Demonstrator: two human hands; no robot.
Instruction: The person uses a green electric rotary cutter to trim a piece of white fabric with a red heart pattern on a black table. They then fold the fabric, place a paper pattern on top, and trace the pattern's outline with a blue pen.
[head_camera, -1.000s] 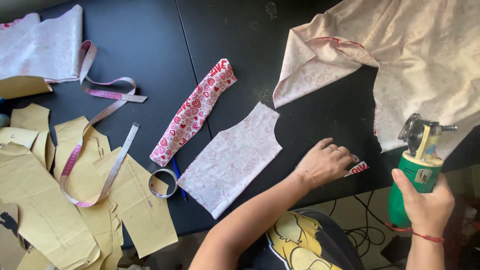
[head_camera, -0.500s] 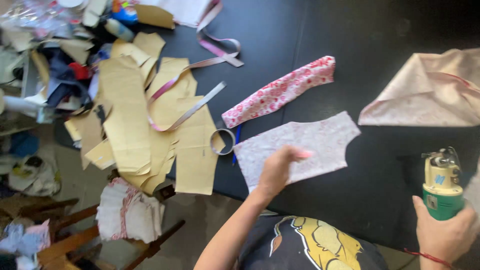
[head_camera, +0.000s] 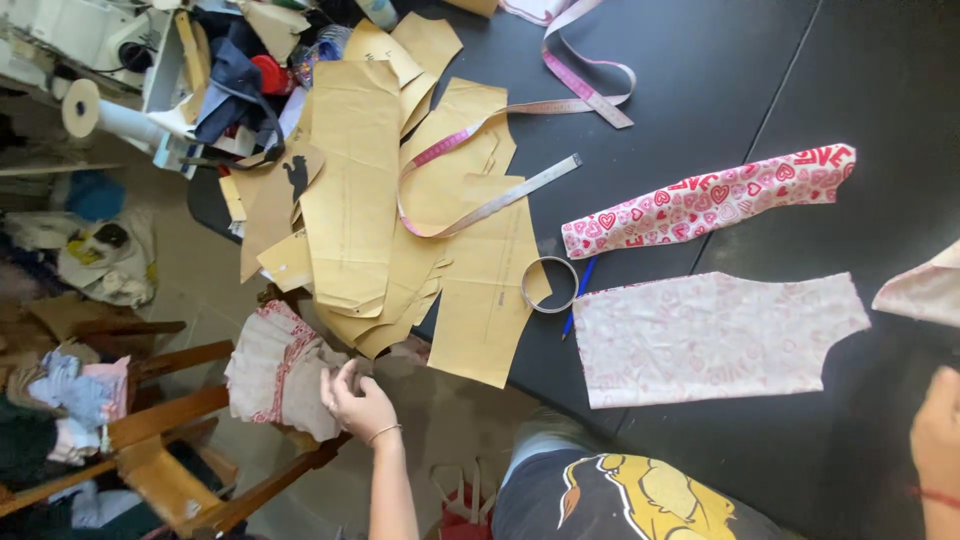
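Note:
My left hand (head_camera: 355, 400) reaches down off the left side of the black table (head_camera: 700, 70). Its curled fingertips touch the edge of a folded cream cloth with red trim (head_camera: 270, 370) lying on a wooden chair (head_camera: 165, 425). Whether the fingers grip the cloth is unclear. Only a part of my right hand (head_camera: 940, 435) shows at the right edge, with a red thread on the wrist; whatever it holds lies outside the frame. On the table lie a pale pink cut fabric piece (head_camera: 710, 335) and a heart-print strip (head_camera: 710, 200).
Brown paper patterns (head_camera: 390, 190) overlap at the table's left edge, with a pink measuring tape (head_camera: 500, 115) across them. A tape ring (head_camera: 550, 285) and a blue pen (head_camera: 578, 295) lie beside them. Cream fabric (head_camera: 925, 290) sits at the right. Clutter and cloth piles fill the left floor.
The view has swung left. My left hand left the cut fabric piece and dropped to the cloth on the chair. The green cutter in my right hand has gone out of view.

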